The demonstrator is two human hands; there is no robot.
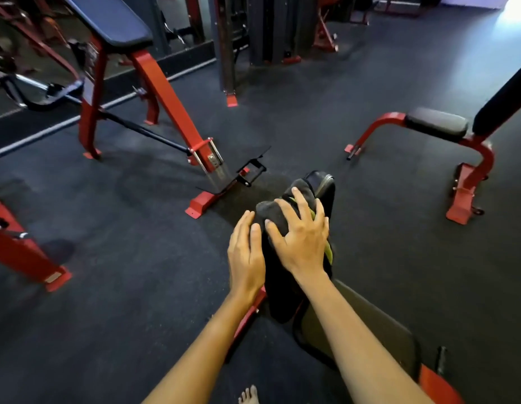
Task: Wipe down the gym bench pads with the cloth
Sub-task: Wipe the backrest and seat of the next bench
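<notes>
A dark grey cloth (pixel 285 207) with a yellow-green edge lies draped over the narrow black pad (pixel 325 185) of the bench in front of me. My right hand (pixel 300 237) presses on the cloth with fingers spread. To its left, my left hand (pixel 246 252) rests flat against the cloth and the pad's side, fingers straight. A wider black seat pad (pixel 379 325) lies under my right forearm, on a red frame (pixel 437 383).
A red incline bench with a dark blue pad (pixel 113 21) stands at the back left, its footplate (pixel 239 170) near my pad's tip. Another red bench with black pads (pixel 437 123) is at right. Dark rubber floor (pixel 122 287) surrounds me. A bare foot (pixel 249 395) shows below.
</notes>
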